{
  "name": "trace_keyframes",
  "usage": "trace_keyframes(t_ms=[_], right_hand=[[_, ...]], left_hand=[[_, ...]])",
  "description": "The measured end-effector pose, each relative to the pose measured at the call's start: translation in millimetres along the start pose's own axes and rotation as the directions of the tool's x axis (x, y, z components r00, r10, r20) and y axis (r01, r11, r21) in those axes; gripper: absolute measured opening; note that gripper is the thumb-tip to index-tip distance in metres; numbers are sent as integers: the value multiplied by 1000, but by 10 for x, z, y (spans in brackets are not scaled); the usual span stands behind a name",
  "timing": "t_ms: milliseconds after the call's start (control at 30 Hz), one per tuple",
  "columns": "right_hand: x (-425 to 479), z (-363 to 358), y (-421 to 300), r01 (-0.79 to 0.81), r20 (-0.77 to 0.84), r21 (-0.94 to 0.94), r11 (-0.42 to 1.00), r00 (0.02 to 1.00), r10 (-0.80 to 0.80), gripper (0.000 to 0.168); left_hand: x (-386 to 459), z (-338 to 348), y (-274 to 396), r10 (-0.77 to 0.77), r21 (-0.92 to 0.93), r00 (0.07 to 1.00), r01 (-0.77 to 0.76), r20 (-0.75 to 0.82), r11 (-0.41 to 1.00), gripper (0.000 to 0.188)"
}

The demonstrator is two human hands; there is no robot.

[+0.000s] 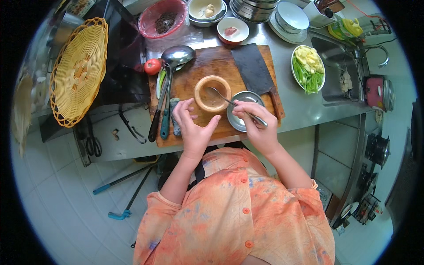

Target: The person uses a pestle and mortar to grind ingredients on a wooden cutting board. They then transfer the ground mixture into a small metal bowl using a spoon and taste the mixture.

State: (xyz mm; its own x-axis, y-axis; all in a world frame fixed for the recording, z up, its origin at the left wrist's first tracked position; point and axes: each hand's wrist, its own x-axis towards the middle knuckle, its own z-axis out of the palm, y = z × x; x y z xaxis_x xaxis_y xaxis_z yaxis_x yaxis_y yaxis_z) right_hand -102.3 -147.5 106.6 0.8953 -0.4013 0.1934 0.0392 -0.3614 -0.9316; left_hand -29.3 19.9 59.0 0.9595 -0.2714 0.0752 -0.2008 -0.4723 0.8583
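Observation:
My right hand grips a metal spoon by its handle, and the bowl of the spoon is inside a round wooden mortar. Below the mortar's rim on the left, my left hand has its fingers apart and holds nothing. A little brownish matter shows in the bottom of the mortar. Partly under my right hand, a shallow metal dish sits to the right of the mortar. All this rests on a wooden cutting board.
A cleaver lies at the board's right. Along its left are a ladle, a tomato and a grey stone-like piece. Behind stand a red basin and a bowl with meat. A vegetable plate is near the sink.

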Motion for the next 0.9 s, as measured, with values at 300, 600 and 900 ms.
trace_keyframes(t_ms=[300, 600, 900], right_hand=[[52, 54, 73, -116, 62, 57, 992, 992, 112, 6], [451, -185, -114, -240, 112, 81, 967, 967, 231, 10], [663, -218, -297, 409, 636, -334, 849, 763, -117, 34]], left_hand=[[114, 78, -99, 17, 25, 996, -19, 90, 999, 100], [197, 105, -144, 4, 79, 993, -14, 119, 997, 107], [262, 78, -131, 11, 137, 990, -30, 138, 990, 114]])
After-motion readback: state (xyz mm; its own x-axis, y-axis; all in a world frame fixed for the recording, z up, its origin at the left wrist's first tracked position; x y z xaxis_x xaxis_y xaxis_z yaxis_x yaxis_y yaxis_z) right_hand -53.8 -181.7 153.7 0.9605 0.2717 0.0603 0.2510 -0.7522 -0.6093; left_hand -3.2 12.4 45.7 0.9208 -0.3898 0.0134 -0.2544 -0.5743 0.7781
